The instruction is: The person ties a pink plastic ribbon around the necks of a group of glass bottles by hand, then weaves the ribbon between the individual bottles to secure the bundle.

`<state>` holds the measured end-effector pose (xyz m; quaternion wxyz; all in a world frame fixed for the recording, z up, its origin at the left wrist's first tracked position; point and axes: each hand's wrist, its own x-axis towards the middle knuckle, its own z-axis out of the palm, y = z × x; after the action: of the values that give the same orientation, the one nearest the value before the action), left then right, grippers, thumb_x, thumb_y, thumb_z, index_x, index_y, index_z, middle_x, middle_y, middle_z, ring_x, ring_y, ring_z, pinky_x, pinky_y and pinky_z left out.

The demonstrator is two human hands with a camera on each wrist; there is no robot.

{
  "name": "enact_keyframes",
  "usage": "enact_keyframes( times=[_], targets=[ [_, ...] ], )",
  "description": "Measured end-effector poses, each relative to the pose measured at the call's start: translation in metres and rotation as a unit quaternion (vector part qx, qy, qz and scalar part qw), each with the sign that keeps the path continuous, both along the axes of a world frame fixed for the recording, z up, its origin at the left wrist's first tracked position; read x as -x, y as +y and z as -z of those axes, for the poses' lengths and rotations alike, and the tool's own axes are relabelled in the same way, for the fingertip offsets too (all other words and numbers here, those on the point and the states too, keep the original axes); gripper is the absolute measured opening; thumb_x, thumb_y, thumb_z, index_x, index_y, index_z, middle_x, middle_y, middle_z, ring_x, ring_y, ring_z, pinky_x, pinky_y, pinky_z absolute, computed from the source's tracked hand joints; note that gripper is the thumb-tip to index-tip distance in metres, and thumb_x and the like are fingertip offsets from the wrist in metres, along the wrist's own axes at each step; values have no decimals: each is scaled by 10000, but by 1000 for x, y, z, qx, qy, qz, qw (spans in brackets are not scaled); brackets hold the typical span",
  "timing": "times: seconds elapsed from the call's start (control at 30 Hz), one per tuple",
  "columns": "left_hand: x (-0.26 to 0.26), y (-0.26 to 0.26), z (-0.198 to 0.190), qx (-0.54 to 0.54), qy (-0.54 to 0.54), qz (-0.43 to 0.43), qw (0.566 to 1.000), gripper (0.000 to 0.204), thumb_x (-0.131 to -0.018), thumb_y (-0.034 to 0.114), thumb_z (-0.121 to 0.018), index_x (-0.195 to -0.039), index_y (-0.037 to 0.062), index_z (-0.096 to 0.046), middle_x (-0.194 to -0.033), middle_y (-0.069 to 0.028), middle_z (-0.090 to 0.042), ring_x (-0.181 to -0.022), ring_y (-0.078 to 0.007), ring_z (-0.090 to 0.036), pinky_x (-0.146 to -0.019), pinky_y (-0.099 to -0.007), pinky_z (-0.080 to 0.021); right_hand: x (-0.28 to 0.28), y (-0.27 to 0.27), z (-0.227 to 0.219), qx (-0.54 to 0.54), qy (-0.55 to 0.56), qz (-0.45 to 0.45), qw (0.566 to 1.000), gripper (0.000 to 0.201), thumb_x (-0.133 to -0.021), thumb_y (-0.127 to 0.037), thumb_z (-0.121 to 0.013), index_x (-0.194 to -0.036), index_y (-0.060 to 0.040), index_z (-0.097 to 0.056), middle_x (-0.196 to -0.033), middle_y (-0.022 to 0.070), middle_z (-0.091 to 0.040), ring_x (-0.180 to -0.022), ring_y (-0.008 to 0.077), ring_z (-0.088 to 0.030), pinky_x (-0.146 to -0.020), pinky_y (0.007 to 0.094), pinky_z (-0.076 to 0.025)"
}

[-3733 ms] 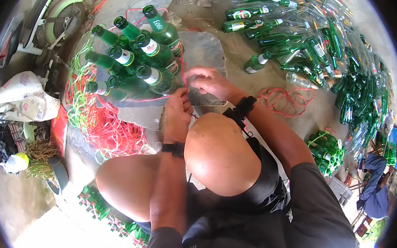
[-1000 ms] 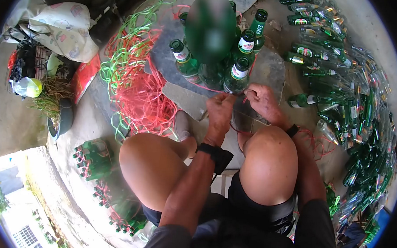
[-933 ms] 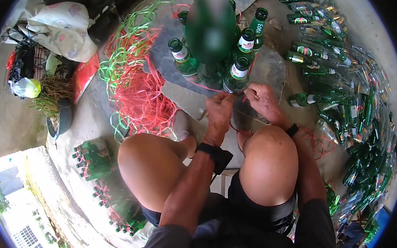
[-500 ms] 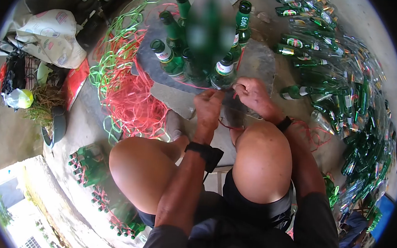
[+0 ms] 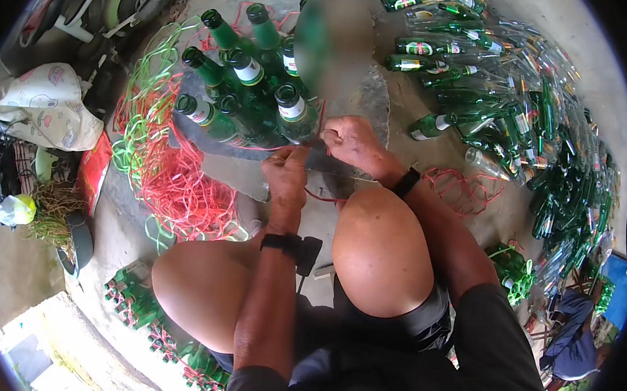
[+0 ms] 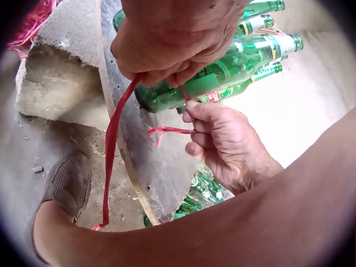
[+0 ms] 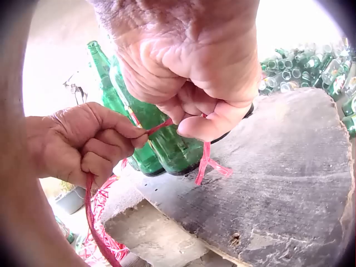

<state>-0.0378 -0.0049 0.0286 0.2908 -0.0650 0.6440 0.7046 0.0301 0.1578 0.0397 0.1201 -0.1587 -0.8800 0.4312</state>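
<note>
Several green glass beer bottles (image 5: 248, 93) stand grouped on a dark stone slab (image 5: 367, 101), with red plastic twine (image 5: 255, 147) round their bases. At the near side of the group, my left hand (image 5: 285, 179) pinches the twine, and a long tail of it hangs below that hand in the left wrist view. My right hand (image 5: 360, 146) grips the other end just to the right, its fingers curled in. Between the hands, a short taut length of twine (image 7: 160, 127) shows in the right wrist view. A frayed end (image 7: 208, 167) sticks out under the right hand.
A large heap of bottles (image 5: 508, 115) lies along the right. Tangled red and green twine (image 5: 184, 179) covers the floor at left, and a loose red coil (image 5: 466, 192) lies at right. Tied bottle bundles (image 5: 132, 295) stand behind my knees. A blurred patch hides part of the bottle group.
The head view has swung, so the bottles and hands sit further left than half a second ago. Both hands stay on the twine beside the bottle bases. The right hand's fingers were looser 3.7 seconds ago.
</note>
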Motion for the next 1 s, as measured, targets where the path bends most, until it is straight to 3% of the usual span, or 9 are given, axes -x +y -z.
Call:
enact_keyframes(
  times=[0.2,0.27,0.47,0.6,0.67,0.7,0.77,0.87,1.0],
  targets=[
    [1,-4,1,15,16,3,1000,131,-865,122,-756,-839,10,-694,-565,58,-469,-417,-43,-372,-391,-254,-238,0,-2,0,37,-1,-23,999,95,-851,-110,-634,-787,-42,-617,-739,238,-590,-695,488,-559,-596,519,-459],
    [1,-2,-2,10,13,9,1000,136,-870,129,-755,-834,12,-695,-561,61,-467,-421,-43,-380,-393,-255,-245,1,-3,1,-22,63,-12,998,173,-805,-17,-625,-679,-17,-506,-614,183,-535,-525,342,-511,-508,441,-405],
    [1,-3,-3,31,31,22,999,137,-876,137,-750,-854,8,-710,-565,58,-474,-428,-42,-375,-402,-257,-252,0,-2,19,-13,72,1,997,198,-836,-24,-627,-684,-17,-500,-612,173,-525,-526,326,-445,-508,429,-407],
    [0,-1,-7,22,20,16,999,143,-881,143,-747,-869,4,-713,-568,58,-474,-430,-42,-372,-404,-257,-251,-5,1,20,-36,64,-3,997,187,-874,-43,-633,-711,-6,-548,-645,189,-549,-519,284,-506,-513,425,-427],
    [-2,-2,-16,14,-17,13,1000,143,-887,147,-746,-873,9,-712,-569,62,-470,-432,-37,-370,-403,-255,-244,-9,-1,25,72,60,-22,995,188,-943,-89,-617,-779,4,-618,-658,170,-587,-518,209,-557,-503,391,-447],
    [-2,-2,-15,15,-18,10,1000,143,-887,147,-746,-873,9,-712,-569,62,-470,-432,-37,-370,-403,-255,-244,-12,-2,20,74,59,-24,995,188,-943,-89,-617,-779,4,-618,-658,170,-587,-518,209,-557,-503,391,-447],
    [-3,-3,-13,11,-20,18,1000,142,-892,151,-752,-900,13,-721,-581,65,-478,-433,-34,-367,-399,-254,-240,-17,-1,0,200,-97,1,975,218,-1000,-141,-583,-862,5,-668,-680,129,-619,-530,153,-576,-491,355,-455],
    [-8,0,5,31,25,-7,999,142,-895,150,-763,-936,17,-733,-606,63,-505,-435,-32,-370,-394,-252,-240,-20,0,-6,191,-120,-35,974,238,-1024,-176,-564,-916,5,-676,-699,85,-623,-525,150,-566,-488,325,-460],
    [-11,1,9,11,-4,-8,1000,161,-903,161,-775,-969,18,-744,-629,60,-528,-437,-33,-376,-388,-250,-246,-23,0,-3,207,-134,-64,967,221,-1011,-169,-574,-930,15,-665,-713,94,-623,-527,151,-574,-487,331,-459]
  ],
)
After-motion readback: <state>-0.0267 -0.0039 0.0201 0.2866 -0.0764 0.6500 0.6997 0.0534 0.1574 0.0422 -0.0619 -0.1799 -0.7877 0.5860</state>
